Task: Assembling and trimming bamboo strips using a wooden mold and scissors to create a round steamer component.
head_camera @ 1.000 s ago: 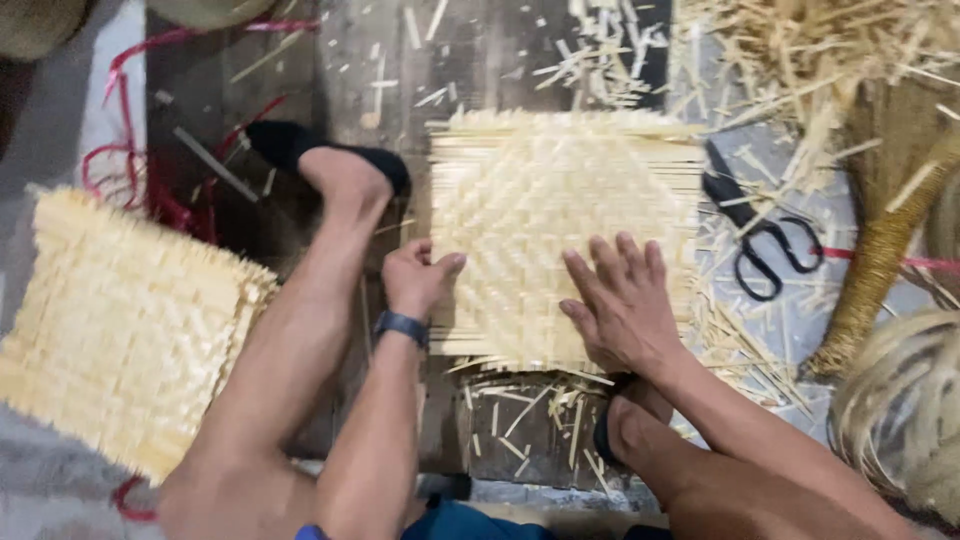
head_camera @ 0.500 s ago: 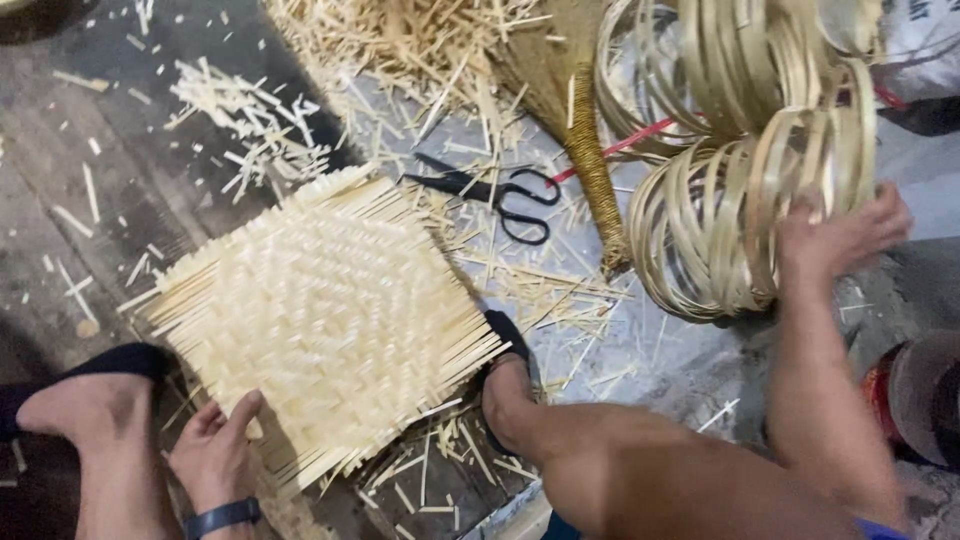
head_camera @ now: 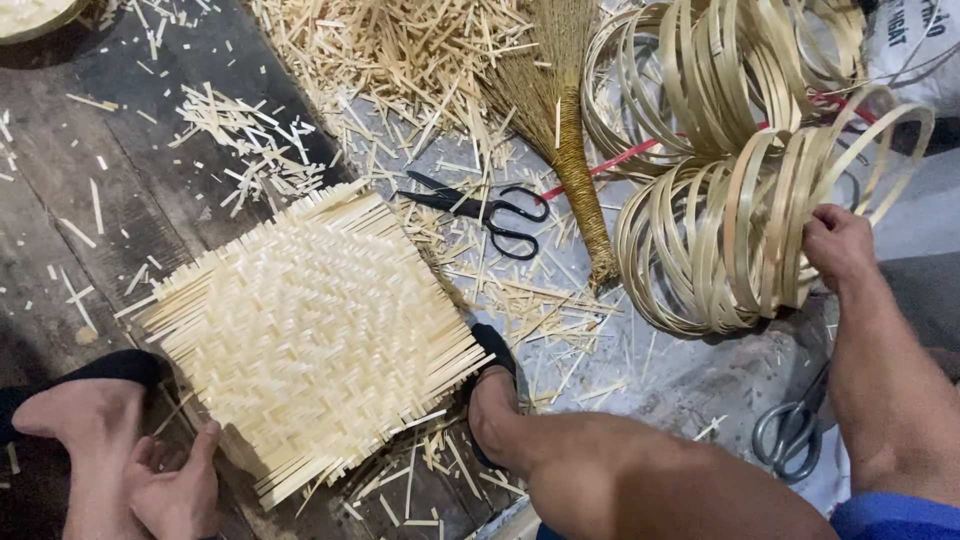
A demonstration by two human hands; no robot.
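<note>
**Reaching for a bamboo hoop while the woven mat waits between the feet**

The woven bamboo mat point(head_camera: 310, 335) lies flat on the dark plank floor point(head_camera: 60, 230), turned cornerwise, its loose strip ends sticking out on all sides. It sits between the person's two feet, the right foot touching its right corner. To the right stands a bundle of bamboo hoops point(head_camera: 720, 250), leaning against a second, larger stack of hoops point(head_camera: 720, 80) behind it.

The step in hand looks like fetching a rim hoop for the mat. The right hand point(head_camera: 838, 245) is closed around the outermost hoops at the bundle's right edge. The left hand point(head_camera: 180, 485) rests loosely curled on the floor just beside the mat's lower left edge, holding nothing that I can see. Judging from this, the next move calls for freeing a single hoop from its tightly packed neighbours, which may cling together.

Between mat and hoops lie a straw broom point(head_camera: 570, 150), black-handled scissors point(head_camera: 485, 212) and a wide scatter of bamboo offcuts point(head_camera: 400, 50). Grey-handled shears point(head_camera: 795, 435) lie by the right forearm, partly hidden, near the path back to the mat.
</note>
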